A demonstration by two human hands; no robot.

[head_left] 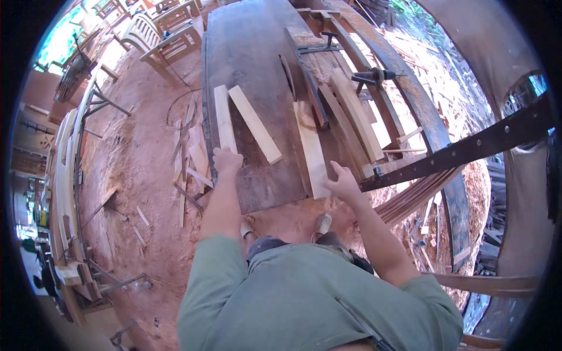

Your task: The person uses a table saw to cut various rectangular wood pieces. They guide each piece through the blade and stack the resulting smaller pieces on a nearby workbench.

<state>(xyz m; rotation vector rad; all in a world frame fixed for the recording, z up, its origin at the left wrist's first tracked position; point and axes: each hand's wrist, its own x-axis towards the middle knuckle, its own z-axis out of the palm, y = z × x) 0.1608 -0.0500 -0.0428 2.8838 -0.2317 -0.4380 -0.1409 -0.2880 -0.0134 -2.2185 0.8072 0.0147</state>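
1. Gripping the near end of the left strip (225,120), the left hand (228,159) has its fingers curled over the pale wood; the undersides of the fingers are hidden.
2. Reaching in from the lower right, the right hand (344,181) is partly spread, its index finger extended and its thumb apart, right at the edge of the pale board (311,152) near that board's near end. Whether it presses on the wood, I cannot tell.
3. The left strip lies flat on the dark bench (257,187), near its left edge, pointing away from the person.
4. A second strip (254,124) lies slantwise just to the right of the first, its far end close to the first strip's and its near end well apart from it.
5. The pale board lies on the right part of the bench, its near end by the bench's near edge and its far part beside a dark upright rail (307,76).
6. Farther right, a thick pale timber (355,117) lies lengthwise, beyond the rail.
7. On the reddish ground (129,175) left of the bench are scattered offcuts (198,155); a wooden chair (142,36) stands farther off.
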